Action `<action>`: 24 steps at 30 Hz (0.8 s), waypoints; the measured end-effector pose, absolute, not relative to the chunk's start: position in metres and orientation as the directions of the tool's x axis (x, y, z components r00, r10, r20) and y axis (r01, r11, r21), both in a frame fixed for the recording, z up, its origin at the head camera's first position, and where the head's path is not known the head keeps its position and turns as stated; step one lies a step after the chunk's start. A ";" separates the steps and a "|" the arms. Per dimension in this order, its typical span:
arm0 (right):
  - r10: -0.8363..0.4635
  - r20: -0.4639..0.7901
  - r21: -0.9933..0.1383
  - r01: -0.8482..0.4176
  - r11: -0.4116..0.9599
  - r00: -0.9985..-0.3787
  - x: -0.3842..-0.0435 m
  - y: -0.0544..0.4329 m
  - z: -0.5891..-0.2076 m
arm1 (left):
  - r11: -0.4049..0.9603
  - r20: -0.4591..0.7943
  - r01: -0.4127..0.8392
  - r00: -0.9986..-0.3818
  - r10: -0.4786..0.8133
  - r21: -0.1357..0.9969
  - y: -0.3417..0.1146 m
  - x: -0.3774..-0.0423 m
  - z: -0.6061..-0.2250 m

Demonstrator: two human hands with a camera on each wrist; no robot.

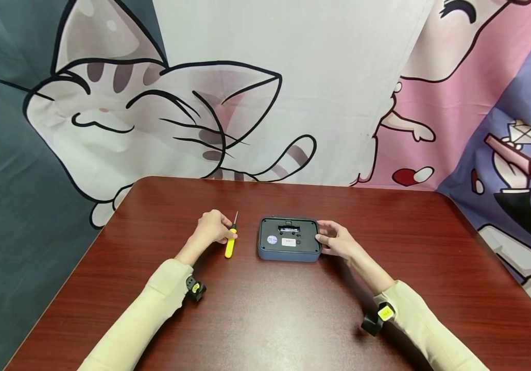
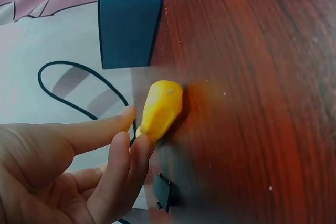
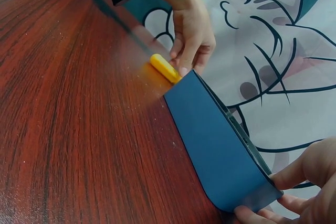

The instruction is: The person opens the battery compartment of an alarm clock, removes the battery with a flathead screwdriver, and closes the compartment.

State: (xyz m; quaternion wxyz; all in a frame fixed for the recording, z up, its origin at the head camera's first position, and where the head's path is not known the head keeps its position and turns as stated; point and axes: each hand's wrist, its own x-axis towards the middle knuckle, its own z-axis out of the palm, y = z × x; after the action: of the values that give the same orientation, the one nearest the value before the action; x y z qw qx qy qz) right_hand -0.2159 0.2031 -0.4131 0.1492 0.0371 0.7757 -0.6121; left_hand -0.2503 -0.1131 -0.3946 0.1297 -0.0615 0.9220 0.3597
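A screwdriver with a yellow handle lies on the table, its metal tip pointing away from me. My left hand pinches it near the top of the handle with thumb and fingertips. To its right, a dark blue box-shaped electronic device rests with its black panel up. That panel has a small open compartment, a round sticker and a white label. My right hand grips the device's right end, thumb on the upper edge and fingers on the side.
A small dark flat piece is on the table beyond the left fingers, seen in the left wrist view. The reddish-brown wooden table ends at a backdrop cloth printed with cartoon animals.
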 end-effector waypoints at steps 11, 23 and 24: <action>-0.131 -0.278 -0.938 0.240 0.250 -0.952 -0.216 0.203 -0.413 | 0.759 -0.265 -0.162 -0.964 0.014 0.630 -0.106 -0.245 -0.399; -0.133 -0.278 -0.941 0.242 0.235 -0.951 -0.216 0.204 -0.413 | 0.767 -0.256 -0.157 -0.966 0.011 0.622 -0.101 -0.241 -0.399; -0.133 -0.278 -0.941 0.243 0.235 -0.951 -0.216 0.203 -0.413 | 0.772 -0.254 -0.155 -0.967 0.009 0.617 -0.100 -0.241 -0.399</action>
State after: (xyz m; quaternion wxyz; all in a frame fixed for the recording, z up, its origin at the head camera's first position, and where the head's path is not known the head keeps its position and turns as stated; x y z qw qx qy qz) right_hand -0.2156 0.2034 -0.4127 0.1519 0.0357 0.7710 -0.6175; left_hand -0.2408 -0.1003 -0.3992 0.1221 -0.0390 0.9333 0.3354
